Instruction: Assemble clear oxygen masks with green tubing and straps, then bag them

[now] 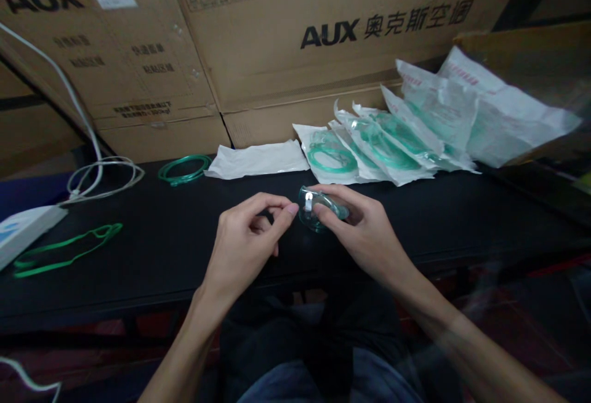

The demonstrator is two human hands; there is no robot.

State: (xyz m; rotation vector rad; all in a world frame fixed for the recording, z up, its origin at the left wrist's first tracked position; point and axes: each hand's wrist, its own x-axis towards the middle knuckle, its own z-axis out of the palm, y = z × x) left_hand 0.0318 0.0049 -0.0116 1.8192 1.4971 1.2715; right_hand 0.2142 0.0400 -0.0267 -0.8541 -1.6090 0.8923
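Note:
My right hand (357, 215) is closed around a clear, green-tinted oxygen mask (310, 218), thumb across its front. A small metal nose strip (309, 200) shows on the mask's left part. Just left of the mask is my left hand (253, 224), its thumb and forefinger pinched together at the mask's edge. Whatever lies between those fingertips is too small to make out, and I cannot tell if they touch the mask. Both hands are over the near part of the black table (175, 255).
Several packed masks with green tubing (383, 144) lean in a row at the back right. A flat white pouch (258, 160) and coiled green tubing (184, 169) lie left of them. A green elastic strap (69, 252), white cable (106, 175) and power strip (28, 227) are farther left. Large cartons (258, 77) stand behind.

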